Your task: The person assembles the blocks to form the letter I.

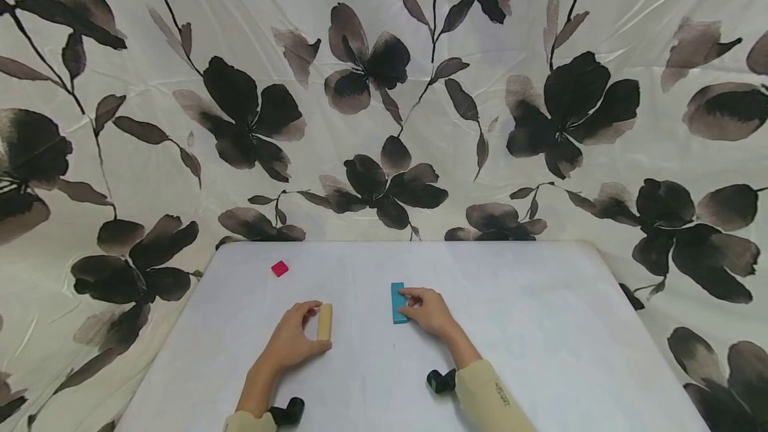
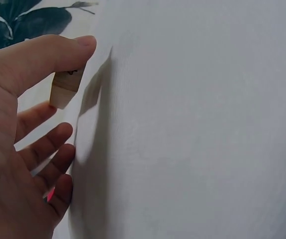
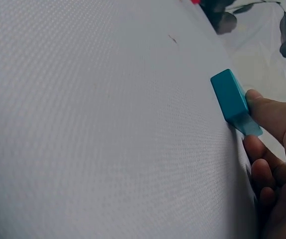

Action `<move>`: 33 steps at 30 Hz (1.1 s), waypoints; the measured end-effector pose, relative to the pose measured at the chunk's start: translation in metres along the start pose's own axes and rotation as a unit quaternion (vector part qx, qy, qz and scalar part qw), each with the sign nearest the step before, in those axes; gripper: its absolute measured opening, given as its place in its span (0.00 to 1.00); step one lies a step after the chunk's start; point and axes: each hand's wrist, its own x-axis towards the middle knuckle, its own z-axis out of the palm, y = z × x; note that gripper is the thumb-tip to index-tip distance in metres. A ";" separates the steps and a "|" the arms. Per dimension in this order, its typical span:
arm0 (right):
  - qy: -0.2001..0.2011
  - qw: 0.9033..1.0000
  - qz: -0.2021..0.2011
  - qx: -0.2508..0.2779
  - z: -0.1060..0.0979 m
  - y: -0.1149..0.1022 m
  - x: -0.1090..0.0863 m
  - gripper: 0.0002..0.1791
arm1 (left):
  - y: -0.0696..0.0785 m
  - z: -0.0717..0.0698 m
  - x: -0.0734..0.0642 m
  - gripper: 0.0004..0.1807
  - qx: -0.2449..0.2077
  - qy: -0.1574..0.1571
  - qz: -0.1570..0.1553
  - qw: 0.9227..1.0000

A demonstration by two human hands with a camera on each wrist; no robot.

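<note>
My left hand point(image 1: 294, 339) holds a light wooden block point(image 1: 325, 322) between thumb and forefinger, one at each end of it. The left wrist view shows the thumb across the block point(image 2: 64, 88), with a dark mark on its side and the other fingers loosely bent. To the right, my right hand point(image 1: 432, 312) has thumb and fingertips on the right side of a blue rectangular block point(image 1: 398, 303). In the right wrist view the thumb presses the side of the blue block point(image 3: 230, 95), and a bent finger meets its lower end.
A small red block point(image 1: 279, 269) lies near the far left of the white table point(image 1: 528, 325). Behind the table's back edge hangs a white cloth point(image 1: 480, 185) with dark flowers. A black device sits at each wrist.
</note>
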 end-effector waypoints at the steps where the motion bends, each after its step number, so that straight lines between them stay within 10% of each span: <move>1: 0.000 1.000 0.001 0.000 0.001 0.000 -0.001 0.21 | 0.000 0.001 -0.002 0.46 -0.001 -0.001 -0.001 1.000; 33: 0.003 1.000 0.015 -0.014 0.000 0.001 0.000 0.20 | 0.032 0.027 -0.026 0.45 0.008 0.029 0.014 0.999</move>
